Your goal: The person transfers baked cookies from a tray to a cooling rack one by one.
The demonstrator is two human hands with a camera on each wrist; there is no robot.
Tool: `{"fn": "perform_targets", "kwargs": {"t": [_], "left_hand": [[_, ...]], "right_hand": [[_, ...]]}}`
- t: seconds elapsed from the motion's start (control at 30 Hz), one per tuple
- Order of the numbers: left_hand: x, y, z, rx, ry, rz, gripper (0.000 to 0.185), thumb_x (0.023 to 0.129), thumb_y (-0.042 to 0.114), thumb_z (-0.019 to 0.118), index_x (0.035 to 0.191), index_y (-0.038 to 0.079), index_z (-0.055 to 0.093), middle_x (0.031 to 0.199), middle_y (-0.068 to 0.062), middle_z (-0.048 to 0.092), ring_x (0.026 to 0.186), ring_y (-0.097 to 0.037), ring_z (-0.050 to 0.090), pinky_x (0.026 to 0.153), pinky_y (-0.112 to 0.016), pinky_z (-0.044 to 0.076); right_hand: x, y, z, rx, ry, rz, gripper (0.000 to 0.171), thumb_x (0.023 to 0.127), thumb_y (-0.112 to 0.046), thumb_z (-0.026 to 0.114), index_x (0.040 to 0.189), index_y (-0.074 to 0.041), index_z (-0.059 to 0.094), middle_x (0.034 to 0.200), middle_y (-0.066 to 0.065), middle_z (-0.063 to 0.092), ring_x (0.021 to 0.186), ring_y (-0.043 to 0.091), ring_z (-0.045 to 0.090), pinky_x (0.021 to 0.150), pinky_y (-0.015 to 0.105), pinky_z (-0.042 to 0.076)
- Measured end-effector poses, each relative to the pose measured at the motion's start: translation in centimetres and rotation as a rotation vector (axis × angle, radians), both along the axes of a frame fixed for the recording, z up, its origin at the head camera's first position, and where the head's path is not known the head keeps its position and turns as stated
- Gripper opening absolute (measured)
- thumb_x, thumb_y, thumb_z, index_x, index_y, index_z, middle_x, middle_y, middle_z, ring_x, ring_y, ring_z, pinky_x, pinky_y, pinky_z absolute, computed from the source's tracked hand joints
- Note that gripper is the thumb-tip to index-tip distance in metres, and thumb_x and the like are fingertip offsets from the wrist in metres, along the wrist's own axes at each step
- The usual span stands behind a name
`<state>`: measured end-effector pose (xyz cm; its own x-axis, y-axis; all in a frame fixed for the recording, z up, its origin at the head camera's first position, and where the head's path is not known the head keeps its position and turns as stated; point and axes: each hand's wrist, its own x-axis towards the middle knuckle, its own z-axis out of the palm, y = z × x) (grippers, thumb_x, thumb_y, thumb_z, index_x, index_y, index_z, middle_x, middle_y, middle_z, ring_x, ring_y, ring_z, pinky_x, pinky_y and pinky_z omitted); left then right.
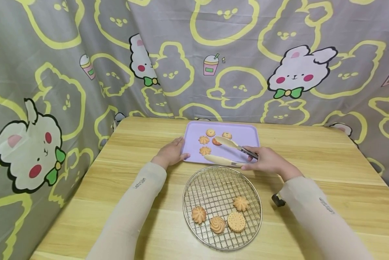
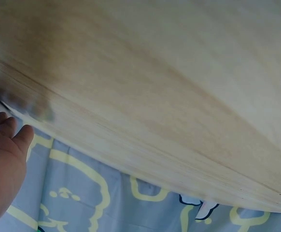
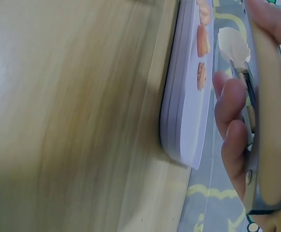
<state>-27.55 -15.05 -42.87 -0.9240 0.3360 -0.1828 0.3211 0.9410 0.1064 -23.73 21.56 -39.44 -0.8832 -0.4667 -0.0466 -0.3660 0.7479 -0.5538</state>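
Observation:
A lilac tray point(image 1: 248, 135) carries several cookies, among them a flower-shaped cookie point(image 1: 205, 151) and a red-topped cookie point(image 1: 216, 141). My left hand point(image 1: 171, 153) holds the tray's left edge, thumb over the near corner. Tongs with cream tips point(image 1: 226, 141) are gripped in my right hand point(image 1: 269, 160). Their arms stand apart over the tray, with nothing between them; one tip overlaps the red-topped cookie and the other lies near the front rim. The right wrist view shows fingers point(image 3: 232, 99) curled round the tongs, close above the tray's side.
In front of the tray lies a round wire rack point(image 1: 214, 191), close to its front edge. On the rack's near half sit several cookies, including a swirl cookie point(image 1: 217, 224) and a round dotted cookie point(image 1: 236, 221). A patterned curtain point(image 1: 181, 90) hangs behind the wooden table point(image 1: 123, 202).

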Motion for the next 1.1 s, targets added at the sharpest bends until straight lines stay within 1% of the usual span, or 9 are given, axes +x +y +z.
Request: {"fn": "perform_targets", "kwargs": {"t": [0.1, 0.23, 0.47, 0.63, 0.73, 0.87, 0.93, 1.0, 1.1], "left_hand": [[-0.1, 0.0, -0.1, -0.002, -0.002, 0.0, 0.083, 0.096, 0.055, 0.043, 0.151, 0.0, 0.015, 0.157, -0.014, 0.012, 0.143, -0.027, 0.013, 0.116, -0.037, 0.016], [-0.1, 0.0, -0.1, 0.0, 0.001, -0.001, 0.083, 0.096, 0.055, 0.043, 0.151, -0.001, 0.015, 0.157, -0.014, 0.012, 0.143, -0.027, 0.013, 0.116, -0.037, 0.016], [0.0, 0.0, -0.1, 0.01, 0.002, -0.002, 0.084, 0.095, 0.055, 0.044, 0.151, -0.001, 0.015, 0.157, -0.014, 0.013, 0.143, -0.027, 0.014, 0.116, -0.038, 0.017], [0.0, 0.0, 0.0, 0.007, 0.004, -0.002, 0.084, 0.095, 0.056, 0.043, 0.151, -0.001, 0.015, 0.157, -0.015, 0.013, 0.143, -0.027, 0.014, 0.116, -0.038, 0.017], [0.0, 0.0, 0.0, -0.009, 0.009, -0.014, 0.084, 0.096, 0.055, 0.042, 0.151, -0.001, 0.014, 0.157, -0.015, 0.013, 0.143, -0.028, 0.014, 0.116, -0.038, 0.017], [0.0, 0.0, 0.0, -0.025, 0.018, -0.031, 0.083, 0.097, 0.055, 0.041, 0.15, -0.002, 0.014, 0.156, -0.016, 0.013, 0.143, -0.029, 0.014, 0.116, -0.038, 0.016], [0.0, 0.0, 0.0, -0.022, 0.021, -0.033, 0.083, 0.097, 0.054, 0.041, 0.15, -0.003, 0.014, 0.156, -0.017, 0.013, 0.143, -0.029, 0.014, 0.116, -0.038, 0.016], [0.0, 0.0, 0.0, -0.022, 0.022, -0.034, 0.083, 0.097, 0.054, 0.041, 0.15, -0.003, 0.014, 0.156, -0.017, 0.013, 0.143, -0.029, 0.014, 0.116, -0.038, 0.016], [0.0, 0.0, 0.0, -0.019, 0.024, -0.035, 0.083, 0.097, 0.054, 0.042, 0.15, -0.003, 0.015, 0.156, -0.017, 0.013, 0.143, -0.029, 0.015, 0.116, -0.038, 0.017]], "right_hand": [[-0.3, -0.5, 0.0, 0.024, 0.012, 0.01, 0.093, 0.072, -0.056, 0.076, 0.143, -0.006, 0.043, 0.087, 0.002, 0.06, 0.062, 0.016, 0.045, 0.061, 0.031, 0.042], [-0.5, -1.3, 0.2, 0.032, 0.025, 0.021, 0.089, 0.074, -0.052, 0.077, 0.142, -0.005, 0.045, 0.081, -0.001, 0.059, 0.062, 0.016, 0.045, 0.061, 0.031, 0.042], [-0.6, -2.4, 0.4, 0.071, 0.032, 0.026, 0.083, 0.078, -0.05, 0.075, 0.141, -0.004, 0.047, 0.075, -0.003, 0.057, 0.067, 0.017, 0.049, 0.073, 0.037, 0.044], [-0.7, -3.0, 0.4, 0.109, 0.018, 0.009, 0.08, 0.08, -0.05, 0.072, 0.141, -0.006, 0.047, 0.076, -0.003, 0.058, 0.066, 0.017, 0.049, 0.069, 0.037, 0.045], [-0.7, -3.2, 0.5, 0.145, 0.022, 0.015, 0.078, 0.081, -0.051, 0.07, 0.141, -0.006, 0.047, 0.076, -0.002, 0.057, 0.069, 0.019, 0.051, 0.07, 0.04, 0.046], [-0.7, -3.4, 0.6, 0.19, 0.031, 0.027, 0.076, 0.083, -0.051, 0.068, 0.141, -0.008, 0.047, 0.074, 0.002, 0.056, 0.076, 0.022, 0.053, 0.077, 0.046, 0.047], [-0.7, -3.5, 0.7, 0.197, 0.033, 0.032, 0.075, 0.083, -0.05, 0.068, 0.141, -0.007, 0.047, 0.082, 0.008, 0.063, 0.08, 0.024, 0.056, 0.081, 0.05, 0.048], [-0.7, -3.7, 0.6, 0.203, 0.036, 0.025, 0.073, 0.084, -0.049, 0.068, 0.141, -0.008, 0.047, 0.097, 0.015, 0.066, 0.086, 0.027, 0.058, 0.085, 0.053, 0.047], [-0.6, -3.8, 0.6, 0.213, 0.04, 0.018, 0.072, 0.085, -0.049, 0.067, 0.141, -0.008, 0.047, 0.117, 0.022, 0.062, 0.096, 0.032, 0.06, 0.089, 0.057, 0.045]]}}
